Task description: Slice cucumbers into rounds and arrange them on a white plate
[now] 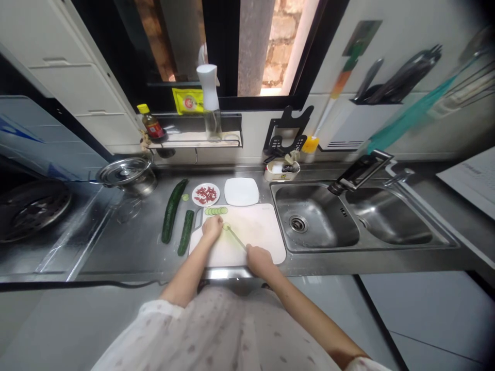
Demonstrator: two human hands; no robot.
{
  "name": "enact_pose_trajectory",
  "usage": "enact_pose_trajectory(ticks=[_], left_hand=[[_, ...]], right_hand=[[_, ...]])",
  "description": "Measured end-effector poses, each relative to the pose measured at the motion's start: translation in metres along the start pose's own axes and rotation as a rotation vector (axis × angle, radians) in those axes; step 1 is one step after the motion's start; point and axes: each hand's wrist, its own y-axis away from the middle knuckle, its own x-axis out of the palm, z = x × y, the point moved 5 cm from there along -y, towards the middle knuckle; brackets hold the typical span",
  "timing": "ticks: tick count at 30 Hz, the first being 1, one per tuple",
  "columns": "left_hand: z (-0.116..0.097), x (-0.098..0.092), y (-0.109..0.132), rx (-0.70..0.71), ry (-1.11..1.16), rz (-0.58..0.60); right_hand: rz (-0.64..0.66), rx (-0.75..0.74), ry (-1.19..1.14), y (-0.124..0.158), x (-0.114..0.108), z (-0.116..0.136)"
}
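Observation:
A white cutting board lies on the steel counter. My right hand is closed round the handle of a knife, whose blade points up and left over the board. At the board's left side, my left hand is closed with its fingertips near the blade tip; what it holds, if anything, is hidden. A small pale green slice lies by the tip. Several cucumber slices overlap in a row at the board's top left. Left of the board are a cut cucumber and a longer cucumber.
Behind the board stand a plate of chopped red pieces and a white plate. A small green end piece lies nearby. A lidded pot is at the left, a double sink at the right. Bottles stand on the rack.

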Motion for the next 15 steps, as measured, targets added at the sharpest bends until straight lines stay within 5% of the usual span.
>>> enact_pose_trajectory(ticks=[15], left_hand=[[0.000, 0.001, -0.004, -0.006, -0.002, 0.013]], right_hand=[[0.003, -0.016, -0.055, -0.011, -0.003, 0.004]])
